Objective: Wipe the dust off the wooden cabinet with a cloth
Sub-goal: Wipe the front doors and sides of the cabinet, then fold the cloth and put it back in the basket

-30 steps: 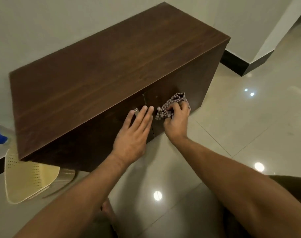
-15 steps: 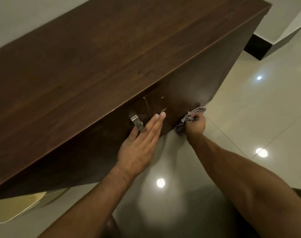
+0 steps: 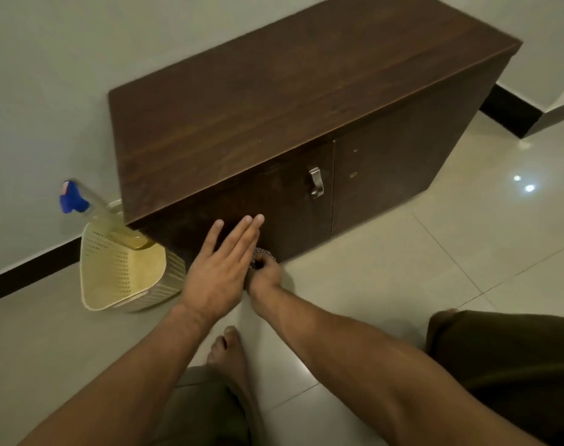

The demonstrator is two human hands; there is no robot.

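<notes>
**A:** Where do we have the cloth (image 3: 262, 252)?

**B:** Low on the front of the wooden cabinet (image 3: 274, 101), at the foot of its left door (image 3: 282, 197), close to where the door meets the floor. It sits at about seven o'clock from the metal handle (image 3: 316, 183).

**A:** Which hand has it?

**B:** Our right hand (image 3: 263, 275). Its fingers are curled tight round the cloth, a small patterned bunch. Most of the cloth is hidden inside the grip and behind our other hand.

**A:** And our left hand (image 3: 218, 270)?

**B:** It is at nine o'clock from the right one and overlaps it in our view. Its fingers (image 3: 242, 235) are straight and close together and point towards one o'clock, up the same door. It holds nothing. We cannot tell whether the fingertips touch the wood.

**A:** What stands around us?

**B:** The cabinet backs onto the wall (image 3: 65, 75). A cream perforated basket (image 3: 119, 278) sits on the floor at nine o'clock from our left hand, just beside the cabinet's corner. A spray bottle (image 3: 76, 199) with a blue head leans out of the basket towards eleven o'clock. Our bare foot (image 3: 230, 354) rests on the pale glossy tiles (image 3: 402, 268) at six o'clock from the hands.
</notes>
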